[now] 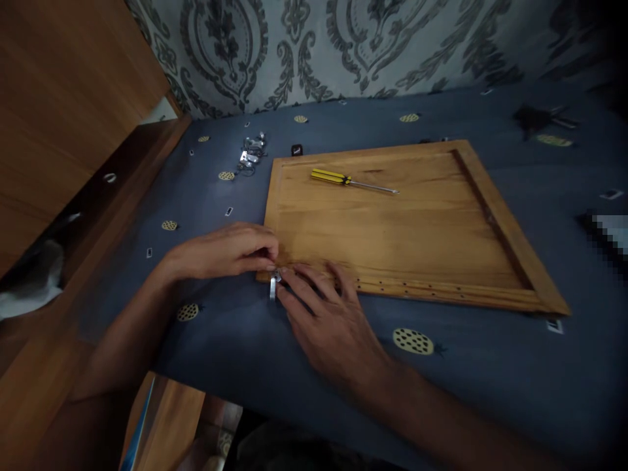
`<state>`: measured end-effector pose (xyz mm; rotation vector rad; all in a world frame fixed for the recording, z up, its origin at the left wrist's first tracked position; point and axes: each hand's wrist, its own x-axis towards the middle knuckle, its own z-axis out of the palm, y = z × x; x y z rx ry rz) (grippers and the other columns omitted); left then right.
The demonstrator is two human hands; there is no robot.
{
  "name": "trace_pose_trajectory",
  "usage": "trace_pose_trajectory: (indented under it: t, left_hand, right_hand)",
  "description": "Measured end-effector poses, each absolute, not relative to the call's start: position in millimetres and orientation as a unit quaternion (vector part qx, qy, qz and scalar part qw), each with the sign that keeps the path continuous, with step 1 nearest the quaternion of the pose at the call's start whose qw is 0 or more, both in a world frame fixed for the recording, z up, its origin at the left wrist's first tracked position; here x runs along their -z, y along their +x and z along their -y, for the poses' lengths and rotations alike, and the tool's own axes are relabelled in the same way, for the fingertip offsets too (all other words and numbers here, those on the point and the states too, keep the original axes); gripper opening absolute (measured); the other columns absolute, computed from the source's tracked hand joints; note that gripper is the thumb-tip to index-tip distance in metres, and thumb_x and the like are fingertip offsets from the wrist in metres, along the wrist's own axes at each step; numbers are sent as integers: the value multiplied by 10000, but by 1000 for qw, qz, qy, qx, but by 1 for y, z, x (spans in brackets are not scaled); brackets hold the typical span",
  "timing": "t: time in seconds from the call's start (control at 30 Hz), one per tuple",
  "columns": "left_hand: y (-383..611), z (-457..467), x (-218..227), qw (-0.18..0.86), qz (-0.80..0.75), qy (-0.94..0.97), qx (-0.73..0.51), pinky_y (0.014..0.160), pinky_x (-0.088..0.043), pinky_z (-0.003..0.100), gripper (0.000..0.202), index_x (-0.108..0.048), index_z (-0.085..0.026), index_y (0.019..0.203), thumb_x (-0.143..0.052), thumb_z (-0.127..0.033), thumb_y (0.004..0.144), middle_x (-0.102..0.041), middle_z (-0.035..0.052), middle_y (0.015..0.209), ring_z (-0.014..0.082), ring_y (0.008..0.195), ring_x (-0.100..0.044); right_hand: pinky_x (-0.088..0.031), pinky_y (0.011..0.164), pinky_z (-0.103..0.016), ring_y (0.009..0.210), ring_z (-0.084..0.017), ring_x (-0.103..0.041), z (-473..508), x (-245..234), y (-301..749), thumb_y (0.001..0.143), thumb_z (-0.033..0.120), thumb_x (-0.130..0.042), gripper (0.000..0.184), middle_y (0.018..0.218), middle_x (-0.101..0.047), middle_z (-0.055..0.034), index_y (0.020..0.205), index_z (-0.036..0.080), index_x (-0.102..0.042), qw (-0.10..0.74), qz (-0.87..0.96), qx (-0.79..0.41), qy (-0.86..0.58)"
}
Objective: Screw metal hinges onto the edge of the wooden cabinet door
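A wooden cabinet door (392,229) with a raised frame lies flat on the blue cloth. At its near left corner sits a small metal hinge (273,285), its arm sticking out past the edge. My left hand (230,252) reaches in from the left, thumb and fingertips pinched together just above the hinge; whatever is between them is too small to make out. Spread along the door's near edge, my right hand (328,314) has its leftmost fingers touching the hinge and the others resting on the wood. A yellow-handled screwdriver (333,177) lies on the door's far half.
Several metal hinges (250,156) lie in a pile beyond the door's left side. A small black square object (297,150) is at its far edge. A dark object (540,120) lies at the far right. Wooden furniture (73,85) stands on the left, against a patterned curtain (294,52).
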<state>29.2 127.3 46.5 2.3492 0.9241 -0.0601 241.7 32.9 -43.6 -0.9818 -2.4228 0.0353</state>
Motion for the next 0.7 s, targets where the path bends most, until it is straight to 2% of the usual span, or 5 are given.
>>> trace_pose_trajectory:
  t: [0.7]
  left_hand:
    - [32,-128,-40,290,-350,890,38,729,-387,244,179,-602,-182,841,-558,-295,973,-615,3,824,147,797,-569]
  right_hand:
    - [-343,1107,-607,1246,-305,-556,-33,44,242,998,150,-485,319,1319,-691,-110,1259,146,-667,261,896,-11,-359]
